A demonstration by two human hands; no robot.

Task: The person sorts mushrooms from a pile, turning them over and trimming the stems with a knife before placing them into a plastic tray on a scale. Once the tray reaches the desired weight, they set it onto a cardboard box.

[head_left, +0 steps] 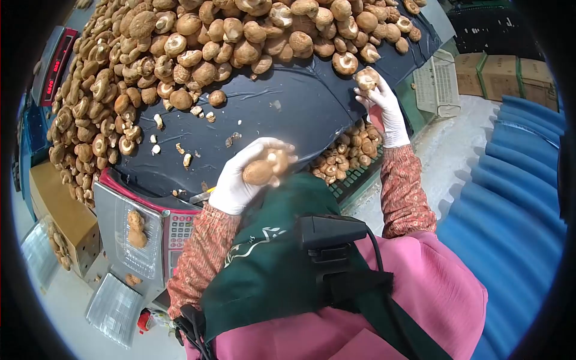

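White gloves cover both hands. My left hand (237,180) is closed around shiitake mushrooms (258,173), with at least two showing in the palm, above the green apron. The fingertips there are slightly blurred. Farther right, my right hand (385,108) grips a single shiitake mushroom (367,78) between thumb and fingers at the edge of the dark sheet (288,108). A reddish patch shows by that palm. A large heap of shiitake mushrooms (198,51) covers the far and left parts of the sheet.
A scale (180,231) at left carries a clear tray (139,255) with mushrooms in it. Below the sheet's edge, a green crate (354,183) holds more mushrooms. Cut stem pieces (187,160) lie on the sheet. Cardboard boxes (501,75) and blue corrugated material (504,198) are at right.
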